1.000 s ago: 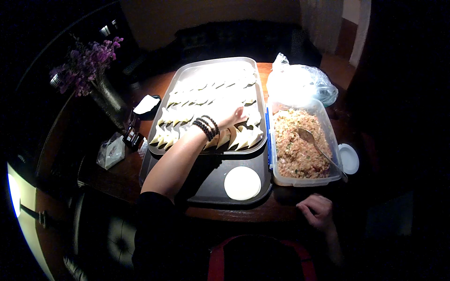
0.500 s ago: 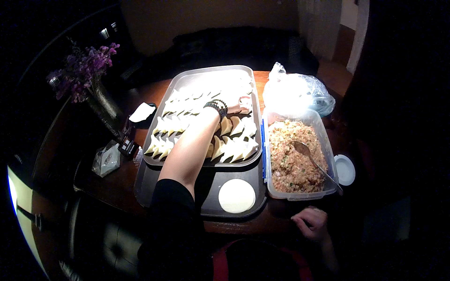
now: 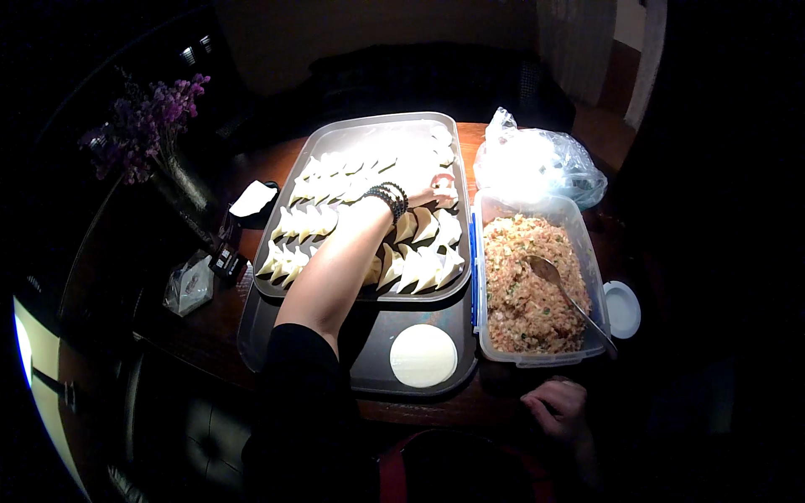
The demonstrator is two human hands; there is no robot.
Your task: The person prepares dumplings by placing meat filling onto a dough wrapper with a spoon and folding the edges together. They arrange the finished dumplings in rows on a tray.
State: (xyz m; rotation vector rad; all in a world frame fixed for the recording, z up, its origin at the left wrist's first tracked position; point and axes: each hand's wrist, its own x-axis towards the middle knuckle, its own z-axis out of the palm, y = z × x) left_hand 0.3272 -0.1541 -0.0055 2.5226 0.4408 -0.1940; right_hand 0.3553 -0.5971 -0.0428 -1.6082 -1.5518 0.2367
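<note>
My left hand [image 3: 433, 191] reaches across a large grey tray [image 3: 373, 120] of folded dumplings [image 3: 422, 267], a beaded bracelet on its wrist. Its fingers are closed around a pale dumpling [image 3: 445, 201] at the tray's right side; strong glare washes out detail there. My right hand [image 3: 558, 406] rests by the near table edge, fingers curled, with nothing visible in them. A stack of round dumpling wrappers [image 3: 423, 355] lies on a lower dark tray [image 3: 377, 373]. Right of the trays, a clear plastic container [image 3: 537, 360] holds minced filling [image 3: 528, 285] with a metal spoon [image 3: 558, 285] in it.
A glaring clear plastic bag [image 3: 537, 163] sits behind the container. A small white lid [image 3: 621, 309] lies to its right. At left stand a vase of purple flowers [image 3: 159, 117], a dark dish with white paper [image 3: 252, 199] and a plastic packet [image 3: 189, 285].
My left hand has barely shifted at the tray's right side. My right hand stays by the table edge. The view has tilted very slightly.
</note>
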